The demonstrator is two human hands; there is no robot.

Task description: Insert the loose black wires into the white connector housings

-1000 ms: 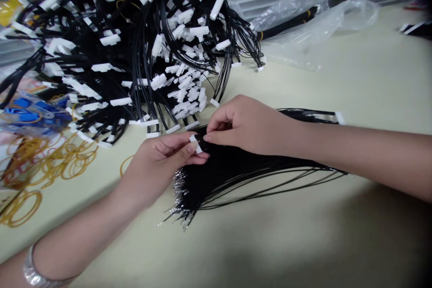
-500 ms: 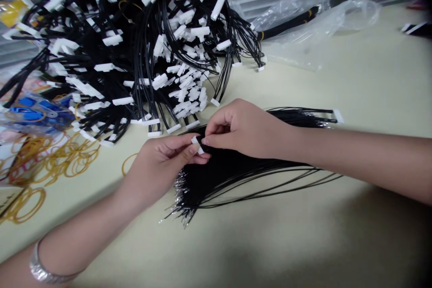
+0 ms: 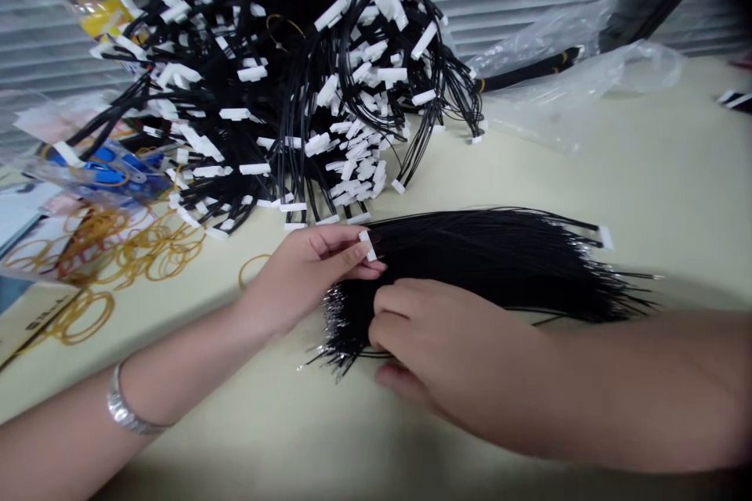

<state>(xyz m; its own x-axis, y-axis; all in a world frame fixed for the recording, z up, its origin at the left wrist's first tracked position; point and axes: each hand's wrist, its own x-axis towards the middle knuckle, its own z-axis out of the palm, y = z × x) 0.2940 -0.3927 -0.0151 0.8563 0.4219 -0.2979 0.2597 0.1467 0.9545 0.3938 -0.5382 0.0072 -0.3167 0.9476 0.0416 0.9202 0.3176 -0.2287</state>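
Observation:
My left hand [image 3: 305,270] pinches a small white connector [image 3: 367,246] between thumb and forefinger, just above a flat bundle of loose black wires [image 3: 487,258] lying on the cream table [image 3: 646,188]. The wires' bare metal tips [image 3: 332,329] fan out below my left hand. My right hand [image 3: 435,348] rests low on the near end of that bundle, fingers curled and pinching at the wire ends; what it holds is hidden. A silver bracelet [image 3: 126,411] circles my left wrist.
A big heap of black wire harnesses with white connectors [image 3: 282,78] fills the back left. Yellow rubber bands [image 3: 117,250] and a bag with blue scissors [image 3: 106,168] lie at the left. Clear plastic bags [image 3: 576,78] lie at the back right. A yellow-capped bottle [image 3: 88,0] stands far left.
My right hand left the white connector and dropped down to the near end of the loose wire bundle. My left hand kept the connector. The camera view shifted, so everything sits lower and further right.

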